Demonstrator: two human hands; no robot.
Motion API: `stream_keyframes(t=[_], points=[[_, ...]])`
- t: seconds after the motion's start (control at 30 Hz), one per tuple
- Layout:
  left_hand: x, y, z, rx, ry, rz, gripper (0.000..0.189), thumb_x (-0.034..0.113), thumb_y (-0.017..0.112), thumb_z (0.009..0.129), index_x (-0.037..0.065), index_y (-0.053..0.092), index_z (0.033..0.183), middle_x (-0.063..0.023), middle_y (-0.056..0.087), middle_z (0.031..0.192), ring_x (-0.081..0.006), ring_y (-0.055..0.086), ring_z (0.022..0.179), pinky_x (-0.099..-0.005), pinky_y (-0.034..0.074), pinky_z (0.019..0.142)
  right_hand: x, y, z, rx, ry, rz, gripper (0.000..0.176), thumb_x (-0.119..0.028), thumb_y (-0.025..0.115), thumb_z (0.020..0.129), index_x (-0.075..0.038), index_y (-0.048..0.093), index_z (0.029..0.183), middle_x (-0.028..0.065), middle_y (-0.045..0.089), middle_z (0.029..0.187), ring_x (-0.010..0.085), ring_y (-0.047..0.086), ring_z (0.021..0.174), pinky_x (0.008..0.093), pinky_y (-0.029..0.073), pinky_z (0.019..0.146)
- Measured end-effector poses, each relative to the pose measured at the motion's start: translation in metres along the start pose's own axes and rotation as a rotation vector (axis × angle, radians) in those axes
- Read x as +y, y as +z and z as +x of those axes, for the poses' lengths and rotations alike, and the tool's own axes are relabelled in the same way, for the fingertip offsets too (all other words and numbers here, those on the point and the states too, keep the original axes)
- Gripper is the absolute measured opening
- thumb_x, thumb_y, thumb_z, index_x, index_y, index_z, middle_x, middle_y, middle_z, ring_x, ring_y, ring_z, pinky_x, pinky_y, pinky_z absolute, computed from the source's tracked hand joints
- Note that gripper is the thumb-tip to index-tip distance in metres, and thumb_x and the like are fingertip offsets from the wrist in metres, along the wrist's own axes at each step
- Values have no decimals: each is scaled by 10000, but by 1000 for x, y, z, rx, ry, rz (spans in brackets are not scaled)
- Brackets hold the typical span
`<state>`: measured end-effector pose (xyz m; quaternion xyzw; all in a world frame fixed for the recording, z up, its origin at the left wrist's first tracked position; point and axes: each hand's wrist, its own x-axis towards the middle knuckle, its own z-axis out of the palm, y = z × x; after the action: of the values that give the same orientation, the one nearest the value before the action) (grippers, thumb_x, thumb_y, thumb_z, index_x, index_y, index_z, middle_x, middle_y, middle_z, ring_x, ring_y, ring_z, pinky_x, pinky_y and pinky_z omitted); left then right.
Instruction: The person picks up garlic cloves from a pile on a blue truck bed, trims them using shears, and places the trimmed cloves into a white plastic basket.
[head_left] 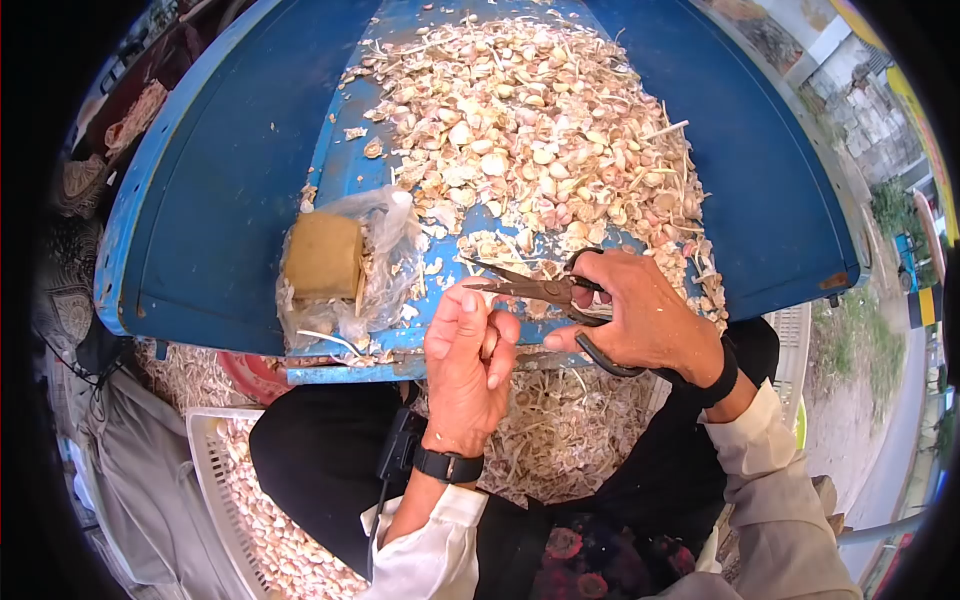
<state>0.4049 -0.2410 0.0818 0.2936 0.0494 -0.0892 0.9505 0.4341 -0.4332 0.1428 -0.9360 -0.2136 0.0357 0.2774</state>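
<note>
My right hand (650, 310) is closed round the black handles of a pair of scissors (540, 290). Their dark blades are parted and point left, reaching the fingertips of my left hand (470, 345). Those fingers are curled in a pinch, and a pale garlic clove (489, 342) shows between them, partly hidden. Just beyond both hands, a large heap of garlic cloves and dry skins (540, 150) covers the middle of the blue metal surface (250, 180).
A tan block (324, 256) lies in a clear plastic bag (395, 225) left of my hands. By my left leg stands a white crate (205, 440) full of cloves. Skins and stalks (570, 430) are piled below the blue edge, between my legs.
</note>
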Motion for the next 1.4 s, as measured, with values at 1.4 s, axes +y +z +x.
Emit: stream_keyframes(t=[1.4], points=[[-18, 2, 35, 118, -261, -313, 319, 350, 441, 1019, 62, 542, 926, -72, 559, 848, -162, 548, 671, -191, 351, 386, 72, -11, 67, 175, 266, 114, 233, -178, 766, 739, 1, 615, 733, 73, 570, 564, 143, 538, 524, 319, 413, 505]])
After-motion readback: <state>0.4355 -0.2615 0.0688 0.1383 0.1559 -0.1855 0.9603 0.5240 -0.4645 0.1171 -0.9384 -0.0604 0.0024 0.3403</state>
